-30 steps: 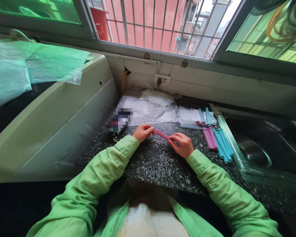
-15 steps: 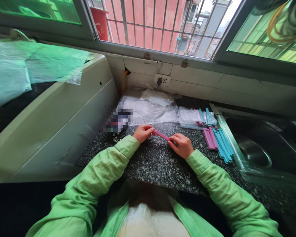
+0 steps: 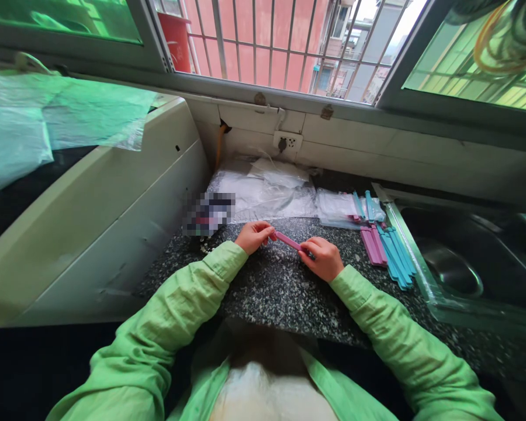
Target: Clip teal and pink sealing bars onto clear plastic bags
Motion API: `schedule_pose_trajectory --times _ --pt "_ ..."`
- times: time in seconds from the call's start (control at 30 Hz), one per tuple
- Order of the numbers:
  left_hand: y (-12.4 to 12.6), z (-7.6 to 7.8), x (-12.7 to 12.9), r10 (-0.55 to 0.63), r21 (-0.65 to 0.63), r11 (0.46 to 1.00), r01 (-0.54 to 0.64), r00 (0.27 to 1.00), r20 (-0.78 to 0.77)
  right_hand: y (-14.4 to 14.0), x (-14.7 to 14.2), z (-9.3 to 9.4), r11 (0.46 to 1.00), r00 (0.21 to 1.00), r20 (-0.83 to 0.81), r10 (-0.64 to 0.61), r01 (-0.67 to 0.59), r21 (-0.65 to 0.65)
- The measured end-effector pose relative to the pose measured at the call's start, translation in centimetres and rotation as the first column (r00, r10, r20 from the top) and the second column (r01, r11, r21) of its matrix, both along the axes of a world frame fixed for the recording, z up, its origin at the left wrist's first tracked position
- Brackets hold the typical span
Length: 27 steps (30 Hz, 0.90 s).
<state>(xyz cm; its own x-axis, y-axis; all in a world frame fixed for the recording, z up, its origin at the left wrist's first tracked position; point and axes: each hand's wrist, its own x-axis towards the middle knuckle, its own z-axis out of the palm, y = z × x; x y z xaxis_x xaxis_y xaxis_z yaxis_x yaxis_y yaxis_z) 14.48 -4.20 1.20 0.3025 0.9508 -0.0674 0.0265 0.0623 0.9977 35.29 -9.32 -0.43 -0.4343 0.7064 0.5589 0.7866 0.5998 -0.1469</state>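
Pink plastic, in the form of a slim sealing clip (image 3: 288,240), is held between both hands just above a speckled granite counter (image 3: 280,292). One end of the clip is pinched by the fingers of the left hand (image 3: 254,235), which are curled and pressed together around it; the other end is gripped by the right hand (image 3: 325,257), whose thumb and forefinger are closed on it while the remaining fingers are folded under. The clip is tilted slightly, its left end higher than its right. Both arms are covered by light green sleeves (image 3: 188,298).

To the right of the hands, a group of pink clips (image 3: 372,247) is laid side by side on the counter, and a bundle of blue clips (image 3: 397,257) is set just beside them, touching the rim of a steel sink (image 3: 447,275). Behind these, a clear bag (image 3: 339,209) with a few more clips on it is seen. Further clear plastic bags (image 3: 267,190) are piled against the tiled wall, under a wall socket (image 3: 288,141). A white appliance (image 3: 92,210) is placed at the left of the counter, partly draped with plastic sheeting (image 3: 48,117). A barred window (image 3: 263,41) is set above the wall
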Motion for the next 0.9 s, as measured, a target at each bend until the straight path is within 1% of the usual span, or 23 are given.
schedule_pose_trajectory --times 0.13,0.27,0.4,0.53,0.73,0.9 --pt "0.04 -0.11 -0.02 -0.015 0.017 1.000 0.015 1.000 -0.006 -0.04 -0.10 0.09 1.000 1.000 0.000 0.003 -0.003 0.030" --pt "0.03 -0.13 -0.05 -0.033 0.041 0.999 0.034 0.999 -0.030 -0.10 -0.15 0.28 1.000 1.000 -0.010 -0.008 0.009 0.030" --pt "-0.06 0.03 -0.02 -0.067 0.050 0.996 0.071 0.994 -0.088 -0.15 -0.17 0.51 0.999 0.999 -0.026 -0.033 0.034 0.038" --pt "-0.14 0.07 0.12 -0.096 0.066 0.992 0.106 0.985 -0.140 -0.19 -0.26 0.67 0.997 0.999 -0.006 -0.038 0.039 0.065" --pt "-0.05 -0.26 0.26 -0.061 0.127 0.989 0.081 0.986 -0.158 -0.33 -0.48 0.70 0.995 0.999 0.025 -0.038 0.035 0.098" --pt "-0.05 -0.15 0.28 -0.049 0.133 0.989 0.071 0.986 -0.160 -0.39 -0.57 0.72 0.993 0.998 0.046 -0.037 0.032 0.109"
